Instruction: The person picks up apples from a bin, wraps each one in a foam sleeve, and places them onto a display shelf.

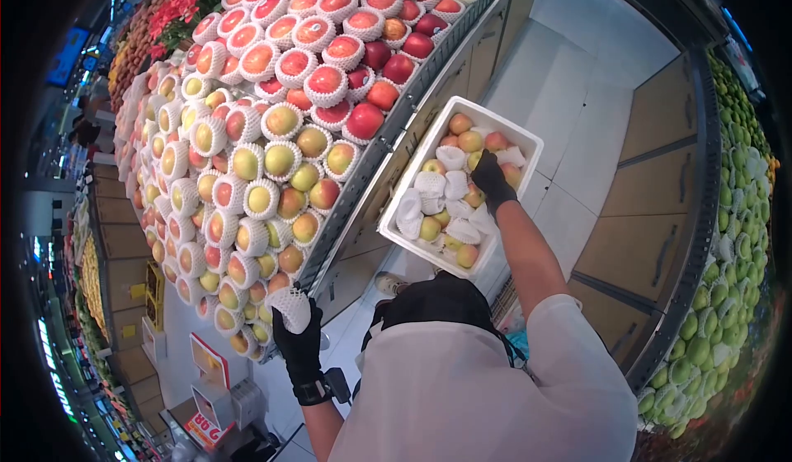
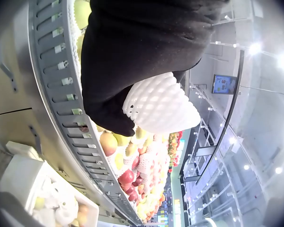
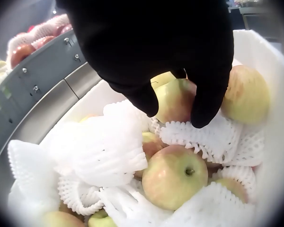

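Observation:
My gloved left hand [image 1: 299,345] grips a white foam fruit net [image 1: 290,305] at the corner of the apple display. In the left wrist view that foam net [image 2: 163,105] puffs out past the curled fingers and tapers at its far end. My gloved right hand [image 1: 493,183] reaches into a white foam box [image 1: 394,223] of apples and loose foam nets. Seen from the right wrist, its thumb and fingers close around a yellow-red apple [image 3: 174,101]. Another apple [image 3: 175,177] lies bare just below, amid crumpled foam nets [image 3: 102,146].
Apples in foam nets [image 1: 280,120] are heaped on the display to the left, behind a grey rail [image 1: 396,124]. Across the aisle, a stand of green fruit [image 1: 701,322] is at the right. White price signs [image 1: 210,359] stand at lower left.

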{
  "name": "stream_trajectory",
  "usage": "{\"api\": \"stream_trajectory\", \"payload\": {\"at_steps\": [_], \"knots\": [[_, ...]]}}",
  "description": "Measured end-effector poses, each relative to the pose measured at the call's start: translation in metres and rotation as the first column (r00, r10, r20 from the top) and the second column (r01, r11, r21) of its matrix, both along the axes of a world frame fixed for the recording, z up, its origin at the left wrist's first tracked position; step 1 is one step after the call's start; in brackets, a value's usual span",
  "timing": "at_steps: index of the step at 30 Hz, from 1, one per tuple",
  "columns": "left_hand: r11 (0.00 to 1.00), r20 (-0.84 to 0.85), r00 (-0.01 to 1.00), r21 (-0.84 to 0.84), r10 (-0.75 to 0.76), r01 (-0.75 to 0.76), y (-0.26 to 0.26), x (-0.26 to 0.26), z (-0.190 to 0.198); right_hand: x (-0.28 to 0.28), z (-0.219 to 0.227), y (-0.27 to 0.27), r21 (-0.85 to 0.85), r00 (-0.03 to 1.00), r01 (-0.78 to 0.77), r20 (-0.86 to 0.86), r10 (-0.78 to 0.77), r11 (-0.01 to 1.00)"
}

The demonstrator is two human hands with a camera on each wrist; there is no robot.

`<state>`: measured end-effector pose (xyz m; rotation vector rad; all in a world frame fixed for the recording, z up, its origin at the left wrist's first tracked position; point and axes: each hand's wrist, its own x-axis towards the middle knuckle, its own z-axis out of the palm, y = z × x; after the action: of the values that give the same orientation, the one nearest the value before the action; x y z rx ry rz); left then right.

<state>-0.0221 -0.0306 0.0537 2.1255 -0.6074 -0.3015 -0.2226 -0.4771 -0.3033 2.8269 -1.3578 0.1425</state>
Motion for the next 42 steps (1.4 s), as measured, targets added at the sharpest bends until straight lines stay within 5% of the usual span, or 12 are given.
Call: {"api": "stream_trajectory", "payload": {"at_steps": [1,2,4,7,13,19,22,23,30,32,34,42], "knots": [[1.0,-0.015,1.0,0.019,0.005,-0.005,0.003,0.0,-0.002,0.002,0.003,0.0,-0.175,0.974,-0.113,-0.215,0.074,0.978],[1.0,-0.022,1.0,0.013,0.013,-0.013,0.005,-0.001,-0.003,0.005,0.005,-0.001,0.02,0.998,0.06,-0.037,-0.06,0.998],[0.999,-0.037,0.999,0.001,0.032,-0.032,0.008,-0.003,-0.004,0.014,0.062,0.009,0.468,0.89,0.271,0.21,-0.404,0.841],[0.998,-0.064,0.997,-0.05,0.042,-0.045,0.014,0.0,-0.013,0.018,0.073,0.014,0.429,0.925,0.302,0.085,-0.371,0.851],[1.0,0.0,1.0,-0.018,0.023,-0.023,0.009,-0.001,-0.006,0.014,0.048,0.016,0.383,0.896,0.257,0.25,-0.367,0.887],[0.999,0.0,0.999,-0.017,0.033,-0.033,0.01,0.001,-0.009,0.011,0.089,0.023,0.554,0.753,0.263,0.394,-0.527,0.79],[0.995,-0.046,0.996,-0.067,0.073,-0.076,0.016,0.007,-0.018,0.005,0.079,0.026,0.443,0.668,0.167,0.606,-0.432,0.881],[0.996,-0.015,0.998,-0.05,0.069,-0.069,0.017,0.006,-0.016,0.0,0.082,0.025,0.505,0.739,0.186,0.493,-0.459,0.843],[0.991,-0.028,0.994,-0.083,0.103,-0.105,0.013,0.006,-0.003,-0.016,0.096,0.023,0.335,0.736,0.153,0.589,-0.334,0.93],[0.989,0.013,0.994,-0.094,0.113,-0.111,0.017,0.007,-0.002,-0.015,0.099,0.018,0.517,0.645,0.05,0.637,-0.423,0.854],[0.988,0.035,0.991,-0.096,0.126,-0.122,0.021,0.01,0.002,-0.008,0.112,0.023,0.351,0.647,0.102,0.688,-0.33,0.931],[0.978,0.065,0.985,-0.147,0.159,-0.148,0.043,0.028,0.002,0.047,0.203,0.045,0.486,0.514,-0.161,0.784,-0.347,0.859]]}}
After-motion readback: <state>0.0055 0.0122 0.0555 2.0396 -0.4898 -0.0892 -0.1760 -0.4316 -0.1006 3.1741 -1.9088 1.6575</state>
